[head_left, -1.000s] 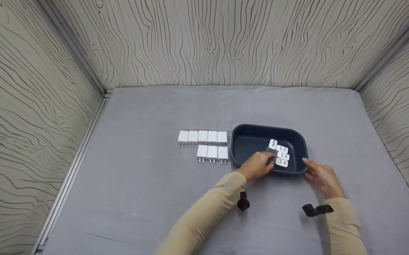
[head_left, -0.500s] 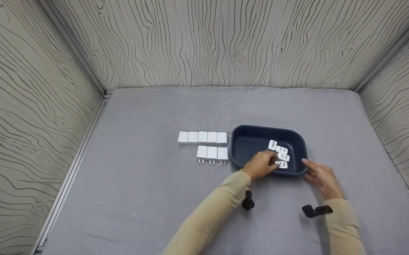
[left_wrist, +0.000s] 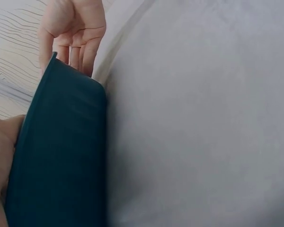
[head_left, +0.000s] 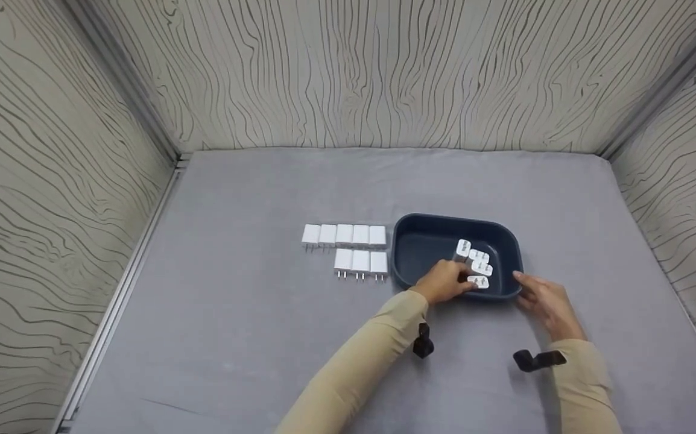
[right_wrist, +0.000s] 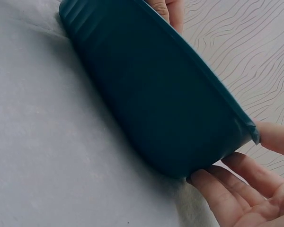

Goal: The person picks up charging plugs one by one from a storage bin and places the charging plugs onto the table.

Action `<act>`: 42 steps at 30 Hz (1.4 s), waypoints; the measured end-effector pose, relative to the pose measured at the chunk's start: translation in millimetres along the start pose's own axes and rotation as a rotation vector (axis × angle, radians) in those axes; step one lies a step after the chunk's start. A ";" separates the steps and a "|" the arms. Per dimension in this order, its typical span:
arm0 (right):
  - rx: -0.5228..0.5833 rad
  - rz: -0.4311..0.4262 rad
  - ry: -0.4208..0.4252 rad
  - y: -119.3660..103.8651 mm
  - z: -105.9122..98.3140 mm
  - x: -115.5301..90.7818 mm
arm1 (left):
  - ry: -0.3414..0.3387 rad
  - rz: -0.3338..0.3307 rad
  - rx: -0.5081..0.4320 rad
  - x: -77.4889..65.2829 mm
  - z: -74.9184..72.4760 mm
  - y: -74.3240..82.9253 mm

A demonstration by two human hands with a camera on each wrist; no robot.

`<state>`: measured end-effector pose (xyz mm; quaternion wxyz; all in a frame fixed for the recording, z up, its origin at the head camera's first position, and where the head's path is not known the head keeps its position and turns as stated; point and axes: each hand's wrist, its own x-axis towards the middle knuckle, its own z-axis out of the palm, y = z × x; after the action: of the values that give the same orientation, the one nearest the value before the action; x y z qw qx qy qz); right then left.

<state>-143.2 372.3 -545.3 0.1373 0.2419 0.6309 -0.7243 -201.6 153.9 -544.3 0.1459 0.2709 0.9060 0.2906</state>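
8 white chargers lie on the grey cloth (head_left: 233, 289) just left of a dark blue bin (head_left: 423, 247): a back row of 5 (head_left: 344, 234) and a front row of 3 (head_left: 360, 260), their right ends nearly lined up. Only a narrow gap parts them from the bin's rim, while the cloth runs on widely toward the left, right and far edges. More chargers (head_left: 481, 267) stand on end in the bin's right half, with the bin floor bare to their left; dark marks on their tops are too small to read. The bin's long axis runs left to right; the front row's prongs point toward the person. The left hand (head_left: 444, 281) reaches over the near rim, fingers bent among the chargers, but whether it grips any I cannot tell. The right hand (head_left: 548, 301) pinches the bin's right end, thumb at the rim, fingers beneath.
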 end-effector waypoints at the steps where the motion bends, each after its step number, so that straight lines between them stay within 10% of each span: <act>1: 0.006 0.000 0.002 0.0 -0.2 -0.2 | -0.002 0.000 -0.004 0.2 0.3 0.3; 17: 0.012 0.025 0.005 -0.1 2.6 -2.0 | -0.086 0.040 -0.105 3.5 -0.4 -8.0; 42: 0.010 0.007 0.022 -1.9 3.0 -0.2 | -0.121 0.003 0.078 -3.0 -22.3 -8.2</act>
<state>-144.5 369.7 -543.4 0.1316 0.2526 0.6278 -0.7244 -211.9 136.5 -531.4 0.1894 0.2947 0.9058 0.2385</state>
